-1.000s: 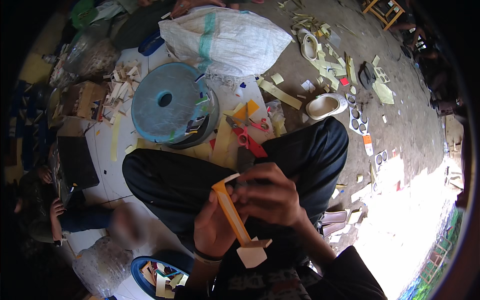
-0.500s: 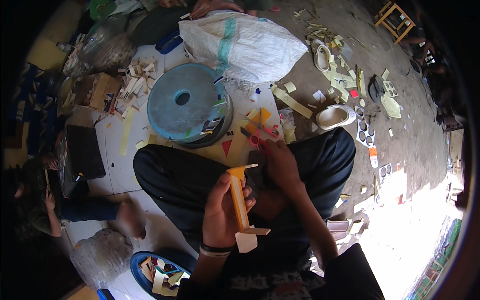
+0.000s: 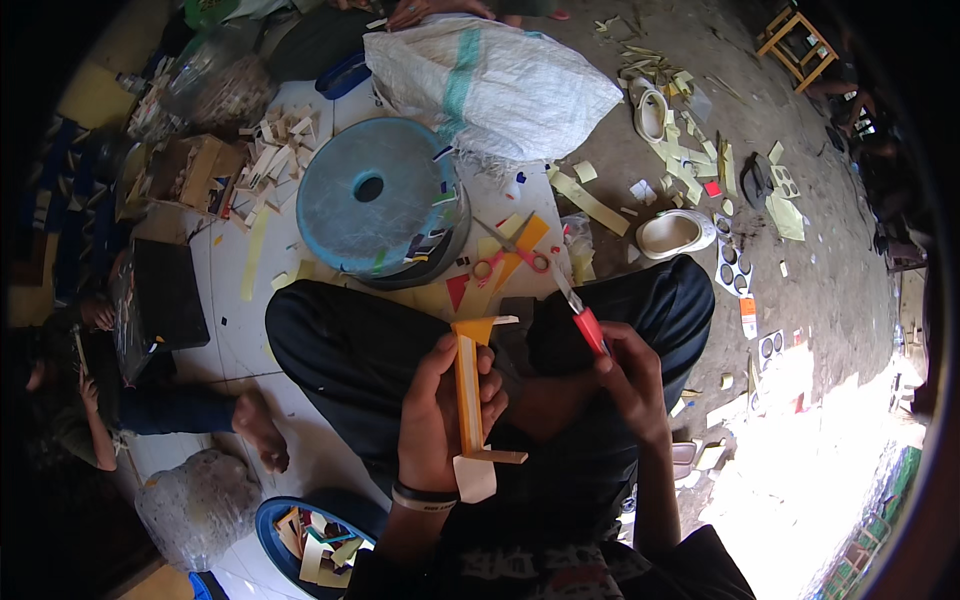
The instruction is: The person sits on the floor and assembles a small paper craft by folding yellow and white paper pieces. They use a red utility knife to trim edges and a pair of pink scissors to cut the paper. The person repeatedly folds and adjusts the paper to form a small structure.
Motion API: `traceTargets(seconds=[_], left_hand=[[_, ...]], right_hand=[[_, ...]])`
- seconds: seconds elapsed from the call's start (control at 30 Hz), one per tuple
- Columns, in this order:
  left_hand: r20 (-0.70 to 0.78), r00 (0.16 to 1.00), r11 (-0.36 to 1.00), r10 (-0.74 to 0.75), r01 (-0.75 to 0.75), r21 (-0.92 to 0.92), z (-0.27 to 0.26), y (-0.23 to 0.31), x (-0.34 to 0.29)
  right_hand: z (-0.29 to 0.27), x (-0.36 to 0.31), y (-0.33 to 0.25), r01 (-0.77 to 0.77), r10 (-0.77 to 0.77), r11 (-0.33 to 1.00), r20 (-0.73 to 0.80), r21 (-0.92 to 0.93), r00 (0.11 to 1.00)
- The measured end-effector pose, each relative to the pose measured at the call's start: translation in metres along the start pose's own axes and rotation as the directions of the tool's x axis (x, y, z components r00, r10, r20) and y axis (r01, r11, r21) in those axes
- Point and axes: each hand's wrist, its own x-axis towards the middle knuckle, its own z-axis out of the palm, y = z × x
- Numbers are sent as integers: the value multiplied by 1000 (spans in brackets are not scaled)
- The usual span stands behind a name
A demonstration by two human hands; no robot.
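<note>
My left hand [image 3: 428, 420] is closed around a slim orange piece [image 3: 468, 390] with a pale stripe along its length. The piece stands roughly upright, with a small crosspiece at each end and a pale rounded tab at the bottom. In my right hand [image 3: 632, 375], to its right, is a red-handled knife [image 3: 590, 328], its blade pointing up and left, apart from the orange piece. Just beyond my lap, scissors [image 3: 512, 262] with pinkish-red handles lie spread over yellow and orange scraps [image 3: 523, 250].
Ahead stands a round blue-topped drum [image 3: 330, 220], with a white woven sack [image 3: 530, 100] behind it. A blue tub of offcuts [image 3: 268, 535] sits at lower left. Wooden pieces [image 3: 270, 155] are heaped at far left. White clogs [image 3: 675, 233] and scraps lie right. Another person's foot [image 3: 262, 430] is at left.
My right hand has drawn back from beside the scissors toward me and to the right, bringing the knife clear. My left hand still holds the orange piece, slightly shifted.
</note>
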Motion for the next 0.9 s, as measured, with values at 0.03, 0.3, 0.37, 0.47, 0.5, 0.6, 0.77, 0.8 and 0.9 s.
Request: traceTargets(seconds=[0.03,0.3,0.37,0.47,0.5,0.6,0.77,0.8,0.9], left_hand=[[-12,1000,999,-2,1,-35,0,-1,0],[-108,993,994,-39,27,-110,9,-8,-7],[-134,991,993,-30,14,-118,10,-10,-11],[-96,995,992,2,-13,-123,11,-14,-13],[-63,998,994,14,-21,-109,11,-15,-14],[-15,999,998,45,-45,-48,12,-17,-17],[-17,997,997,76,-76,26,16,-18,-18],[-16,997,996,78,-77,36,16,-18,-18],[-21,996,995,89,-88,39,15,-18,-19]], right_hand=[[5,-1,0,142,-141,989,-14,36,990],[36,8,-4,511,-507,859,192,36,840],[40,11,-9,514,-504,858,193,2,842],[42,13,-12,526,-512,850,196,-25,837],[42,14,-12,525,-511,851,198,-24,837],[41,13,-11,497,-483,867,187,-38,855],[40,12,-10,494,-483,868,156,-45,862],[40,12,-11,487,-475,872,158,-47,865],[39,12,-12,478,-465,877,164,-54,870]])
